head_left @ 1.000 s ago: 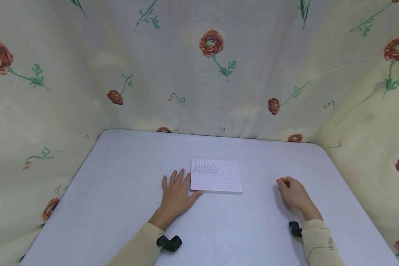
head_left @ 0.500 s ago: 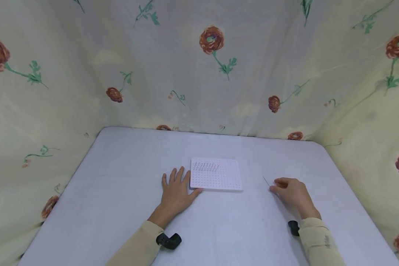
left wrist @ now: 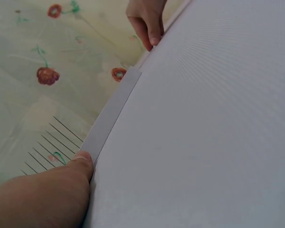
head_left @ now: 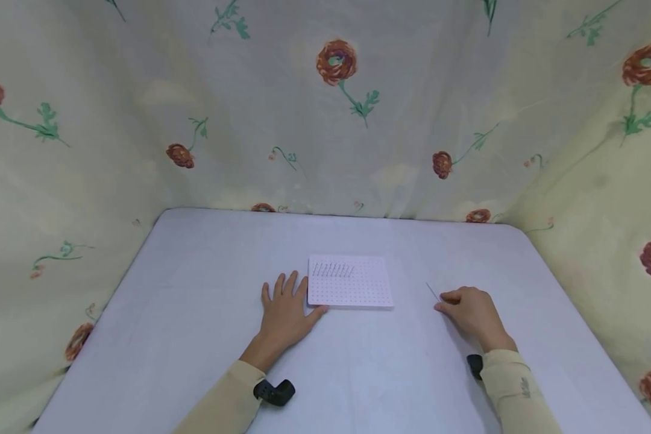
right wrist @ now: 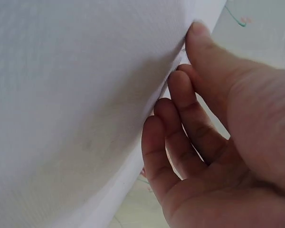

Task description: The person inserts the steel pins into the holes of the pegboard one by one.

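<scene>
While the left hand point(head_left: 284, 313) lies flat, fingers straight, at the board's point(head_left: 350, 283) nine o'clock, the right hand point(head_left: 469, 313) seems to pinch a pin point(head_left: 431, 291); next, aim it carefully at a hole.

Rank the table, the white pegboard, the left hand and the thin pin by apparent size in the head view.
1. table
2. white pegboard
3. left hand, close to the pegboard in area, so that order is unsure
4. thin pin, pinched by the right hand

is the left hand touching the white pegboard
Touching. In the left wrist view the left hand's thumb tip presses against the edge of the white pegboard; the head view shows the hand flat beside that board.
</scene>
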`<state>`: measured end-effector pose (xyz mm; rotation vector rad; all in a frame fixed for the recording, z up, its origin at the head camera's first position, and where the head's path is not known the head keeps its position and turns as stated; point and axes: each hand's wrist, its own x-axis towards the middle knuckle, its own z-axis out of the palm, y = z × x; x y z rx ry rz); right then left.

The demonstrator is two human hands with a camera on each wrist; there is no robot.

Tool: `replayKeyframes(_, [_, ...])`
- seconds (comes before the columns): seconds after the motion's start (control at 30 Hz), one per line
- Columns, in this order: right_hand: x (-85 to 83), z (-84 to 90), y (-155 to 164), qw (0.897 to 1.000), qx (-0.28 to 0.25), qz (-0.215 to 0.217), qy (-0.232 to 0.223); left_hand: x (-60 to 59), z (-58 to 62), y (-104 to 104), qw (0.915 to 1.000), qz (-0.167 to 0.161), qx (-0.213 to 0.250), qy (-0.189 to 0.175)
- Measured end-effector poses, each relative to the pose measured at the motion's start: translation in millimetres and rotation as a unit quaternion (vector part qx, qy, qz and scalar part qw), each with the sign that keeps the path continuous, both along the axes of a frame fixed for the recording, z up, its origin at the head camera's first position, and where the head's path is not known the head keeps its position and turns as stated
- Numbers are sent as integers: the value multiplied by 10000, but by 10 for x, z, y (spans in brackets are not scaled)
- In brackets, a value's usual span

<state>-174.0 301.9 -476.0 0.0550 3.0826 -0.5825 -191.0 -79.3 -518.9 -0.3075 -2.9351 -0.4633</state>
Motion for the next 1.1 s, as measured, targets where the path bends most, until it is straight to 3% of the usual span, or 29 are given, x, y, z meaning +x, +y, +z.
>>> replayKeyframes(0.13, [4,31,-29,9997,-121,-184,70,2,-6,0,10000,5,-68,-21])
replayKeyframes(0.43, [-4,36,-59,9986,-212,-401,-257,-11,-10,-8,10000,-30,30,3])
replayKeyframes(0.93, [42,8,-98,9998,94,-131,86,5,8,-1,9998,-72,101,158])
replayKeyframes(1.1, [46,24,-110,9997,-93,-229,-8,-3,1,-7,9999,-45,79,73])
